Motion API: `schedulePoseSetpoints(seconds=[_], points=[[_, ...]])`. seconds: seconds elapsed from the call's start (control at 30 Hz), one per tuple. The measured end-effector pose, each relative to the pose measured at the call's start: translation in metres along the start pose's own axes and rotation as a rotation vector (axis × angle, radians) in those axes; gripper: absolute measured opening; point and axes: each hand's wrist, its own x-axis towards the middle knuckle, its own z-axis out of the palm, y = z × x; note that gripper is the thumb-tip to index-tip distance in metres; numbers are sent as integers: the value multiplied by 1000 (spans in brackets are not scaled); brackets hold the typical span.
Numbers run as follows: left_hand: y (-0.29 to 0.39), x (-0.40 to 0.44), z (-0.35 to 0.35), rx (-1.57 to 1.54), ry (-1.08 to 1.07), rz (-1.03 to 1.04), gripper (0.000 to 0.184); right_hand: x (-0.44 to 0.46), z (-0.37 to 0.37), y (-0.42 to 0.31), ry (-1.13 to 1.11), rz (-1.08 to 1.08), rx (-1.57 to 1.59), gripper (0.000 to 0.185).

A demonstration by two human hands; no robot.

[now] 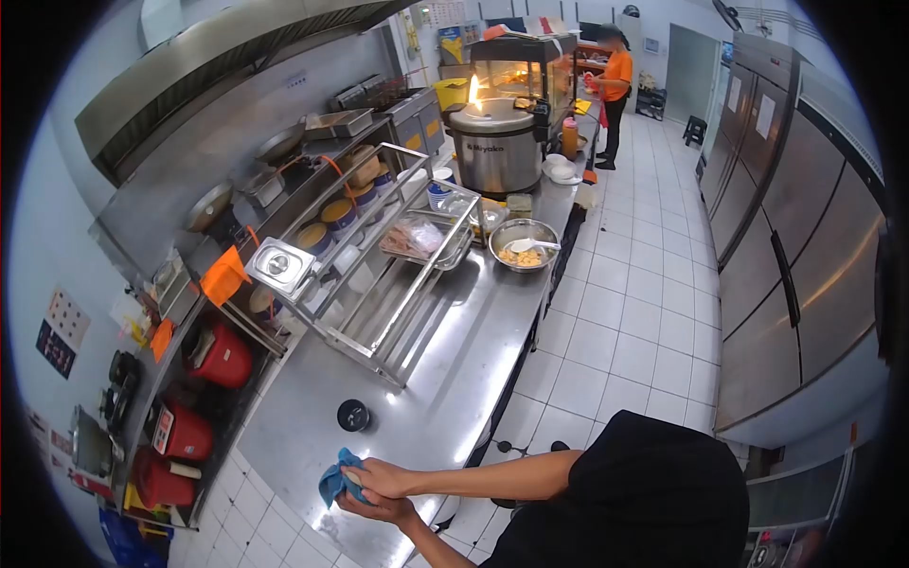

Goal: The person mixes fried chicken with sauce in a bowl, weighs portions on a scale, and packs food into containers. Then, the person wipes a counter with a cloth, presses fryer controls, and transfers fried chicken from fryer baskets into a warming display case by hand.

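Note:
A crumpled blue cloth (333, 481) is bunched between my two hands above the near end of the steel counter (294, 431). My right hand (386, 477) closes over the cloth from the upper side. Cupped around it from below is my left hand (381, 512), touching the right. Something small and pale shows among the fingers and cloth, too hidden to name. A small black cup or bowl (353, 415) sits on the counter just beyond my hands, apart from them.
A steel rack (379, 355) stands on the counter, with a lidded steel pan (281, 265) at its corner. Farther along are a bowl of food (524, 246) and a large Miyako pot (497, 151). A person in orange (617, 76) stands at the far end.

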Motion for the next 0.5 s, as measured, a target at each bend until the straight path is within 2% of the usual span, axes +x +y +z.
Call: schedulePoseSetpoints(seconds=[0.03,0.07,0.17,0.27,0.33,0.4,0.47,0.5], points=[[4,0,-2,28,14,12,61,-2,5,-2,21,-20,-98,50],[7,-2,-2,43,33,15,61,-2,10,8,61,-132,-39,44],[-5,-3,-9,187,162,6,53,-20,9,-14,78,-291,-79,36],[-23,8,-30,287,272,-31,45,-25,21,-21,-119,-124,-13,41],[-29,26,-59,249,272,-132,40,-32,22,-26,-327,-278,-189,53],[10,36,-76,-107,317,-336,35,-49,8,-57,-553,-414,-316,65],[88,49,-58,-768,418,-576,34,-54,15,-83,-221,-538,-402,63],[91,44,-53,-740,391,-542,34,-51,19,-90,-44,-601,-439,62]])
